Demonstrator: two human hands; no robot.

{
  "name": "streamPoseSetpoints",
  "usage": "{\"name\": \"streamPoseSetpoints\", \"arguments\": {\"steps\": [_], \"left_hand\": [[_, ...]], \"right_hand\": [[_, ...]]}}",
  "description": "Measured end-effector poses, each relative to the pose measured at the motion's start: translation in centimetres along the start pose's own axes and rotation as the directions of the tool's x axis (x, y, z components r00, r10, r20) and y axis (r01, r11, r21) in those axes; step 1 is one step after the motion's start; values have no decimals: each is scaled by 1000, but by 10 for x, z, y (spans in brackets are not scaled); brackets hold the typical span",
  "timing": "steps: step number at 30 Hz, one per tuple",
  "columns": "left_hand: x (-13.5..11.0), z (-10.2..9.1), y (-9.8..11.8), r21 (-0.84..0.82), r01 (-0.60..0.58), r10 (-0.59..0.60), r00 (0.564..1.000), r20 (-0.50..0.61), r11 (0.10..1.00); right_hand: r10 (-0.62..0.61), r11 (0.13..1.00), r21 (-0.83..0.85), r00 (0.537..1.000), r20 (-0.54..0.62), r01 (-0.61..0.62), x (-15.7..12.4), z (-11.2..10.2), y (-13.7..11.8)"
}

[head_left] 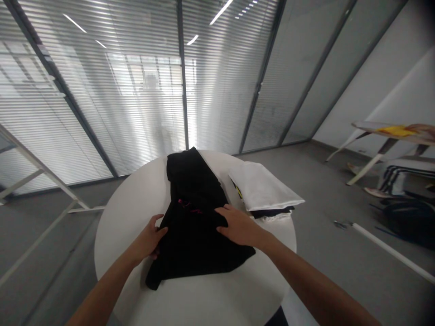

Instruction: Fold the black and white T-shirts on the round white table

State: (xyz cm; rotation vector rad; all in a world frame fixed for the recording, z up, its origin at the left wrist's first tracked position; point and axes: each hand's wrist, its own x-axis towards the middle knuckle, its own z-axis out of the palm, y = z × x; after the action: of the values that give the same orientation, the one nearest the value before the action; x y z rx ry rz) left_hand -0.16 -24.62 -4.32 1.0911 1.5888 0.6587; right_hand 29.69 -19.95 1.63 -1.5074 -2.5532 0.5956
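Note:
A black garment (200, 240) lies spread on the round white table (118, 217), its far part folded over and narrower, with small pink marks near the middle. At its left edge is my left hand (146, 242), thumb and forefinger apart and touching the cloth; the other fingers are partly hidden. My right hand (239, 226) rests on the garment's right side, thumb and forefinger spread on the fabric. Just beyond that hand sits a stack with a white folded cloth (265, 185) on top and black and white layers under it.
Glass partitions with blinds (217, 90) stand behind the table. A white metal frame (44, 172) is at the left. To the right are another table (370, 127) with yellow cloth, a person's foot (377, 192), a dark bag (411, 219) and a white pole (390, 251).

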Motion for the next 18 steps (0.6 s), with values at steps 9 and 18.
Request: {"name": "streamPoseSetpoints", "arguments": {"steps": [9, 18], "left_hand": [[9, -33, -8, 334, 8, 96, 951, -293, 943], [-33, 4, -20, -358, 69, -35, 994, 102, 931]], "right_hand": [[-340, 893, 292, 938, -60, 343, -18, -1, -68], [-539, 700, 476, 831, -135, 532, -14, 26, -111]]}}
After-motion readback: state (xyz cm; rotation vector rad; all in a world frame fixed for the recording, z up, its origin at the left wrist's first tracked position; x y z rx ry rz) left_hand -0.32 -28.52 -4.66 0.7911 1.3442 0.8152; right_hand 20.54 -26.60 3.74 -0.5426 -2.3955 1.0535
